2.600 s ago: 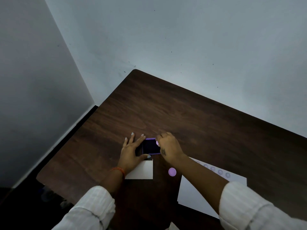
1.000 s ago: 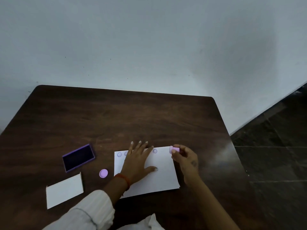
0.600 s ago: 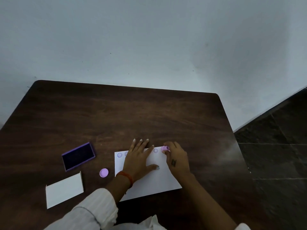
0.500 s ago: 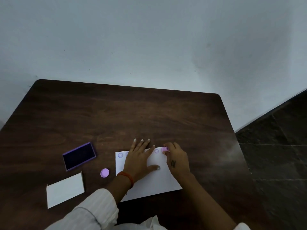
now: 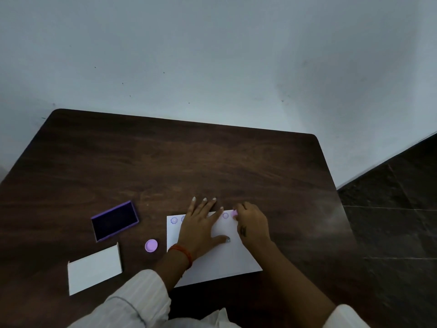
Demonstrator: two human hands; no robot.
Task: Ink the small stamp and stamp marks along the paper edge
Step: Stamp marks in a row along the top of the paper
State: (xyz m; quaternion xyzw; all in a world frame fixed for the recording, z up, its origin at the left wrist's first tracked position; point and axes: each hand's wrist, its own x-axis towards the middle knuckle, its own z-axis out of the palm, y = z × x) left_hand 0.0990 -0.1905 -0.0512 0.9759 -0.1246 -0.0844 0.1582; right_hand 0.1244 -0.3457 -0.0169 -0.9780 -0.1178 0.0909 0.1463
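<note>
A white sheet of paper (image 5: 220, 261) lies on the dark wooden table (image 5: 165, 162). Round purple stamp marks (image 5: 174, 220) run along its far edge; some are hidden under my left hand (image 5: 201, 228), which lies flat on the sheet with fingers spread. My right hand (image 5: 253, 224) grips the small pink stamp (image 5: 234, 213) and holds it down on the paper's far right corner, just right of the last mark (image 5: 225, 215). The open purple ink pad (image 5: 114, 220) sits to the left of the paper.
A round purple cap (image 5: 151, 245) lies between the ink pad and the paper. A white card or lid (image 5: 94, 269) rests near the table's front left. A pale wall stands behind the table; dark tiled floor (image 5: 390, 221) shows to the right.
My right hand left the ink pad with the stamp and came to the paper's far right corner. My left hand moved from the pad onto the paper. Over the last half second little has shifted.
</note>
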